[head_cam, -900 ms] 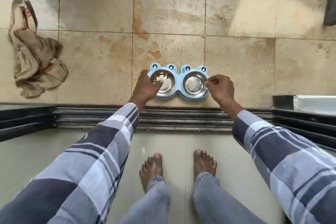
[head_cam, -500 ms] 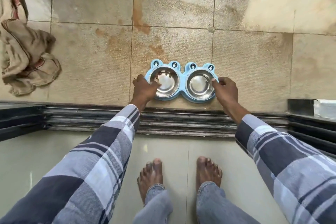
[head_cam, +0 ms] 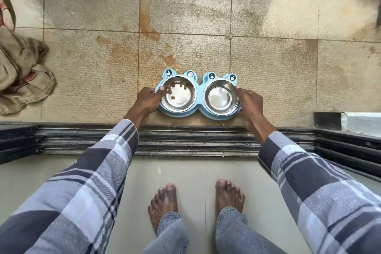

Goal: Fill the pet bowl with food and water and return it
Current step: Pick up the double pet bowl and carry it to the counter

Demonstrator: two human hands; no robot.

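A light blue double pet bowl [head_cam: 199,86] shaped like two frogs sits on the tiled floor just beyond the door track. Its left steel bowl [head_cam: 179,99] holds a few brown kibble pieces; its right steel bowl [head_cam: 221,97] looks empty and shiny. My left hand [head_cam: 147,100] grips the left end of the blue holder, thumb over the rim. My right hand [head_cam: 250,103] grips the right end, thumb on the rim.
A dark sliding-door track [head_cam: 185,140] runs across between my bare feet [head_cam: 195,198] and the bowl. A crumpled brown cloth [head_cam: 20,76] lies on the tiles at the left. A dark and white ledge [head_cam: 348,121] sits at the right.
Both hands have shifted outward along the holder's ends, thumbs now over the rims. The bowl looks larger and nearer in view.
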